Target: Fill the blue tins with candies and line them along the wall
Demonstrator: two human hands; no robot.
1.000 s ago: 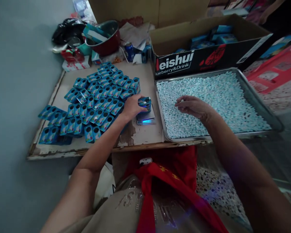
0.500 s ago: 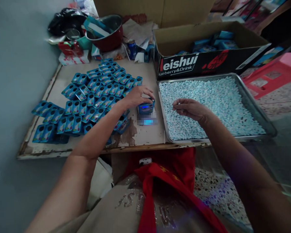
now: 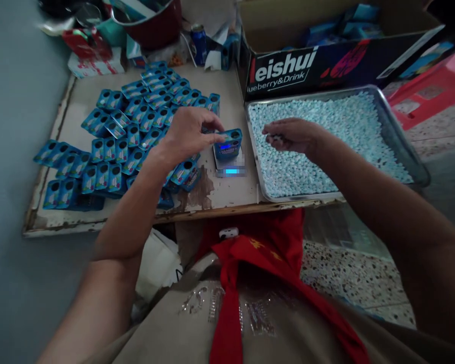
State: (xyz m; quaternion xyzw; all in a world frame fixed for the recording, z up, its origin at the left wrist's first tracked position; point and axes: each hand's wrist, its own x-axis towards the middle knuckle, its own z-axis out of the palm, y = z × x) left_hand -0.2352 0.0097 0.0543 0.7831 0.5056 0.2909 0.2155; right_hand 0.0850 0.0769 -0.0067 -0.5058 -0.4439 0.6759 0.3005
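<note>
Both arms reach in from the near edge. Left hand (image 3: 189,134) is palm down, fingers loosely curled, tips pointing right. Right hand (image 3: 291,135) hovers just to its right, palm down too, fingertips pinched together and pointing left.

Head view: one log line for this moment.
left hand: fingertips on blue box atop scale | right hand: pinched above tablet tray, contents unclear | box pile: left of scale

Single camera worn on the head, facing forward and steeply down, close above the tabletop (image 3: 227,194), wearer's own chest at the near edge, both forearms entering from near, left hand (image 3: 187,132) and right hand (image 3: 293,135) mid-picture, cardboard box (image 3: 280,71) at the far edge, grey wall on the left.
</note>
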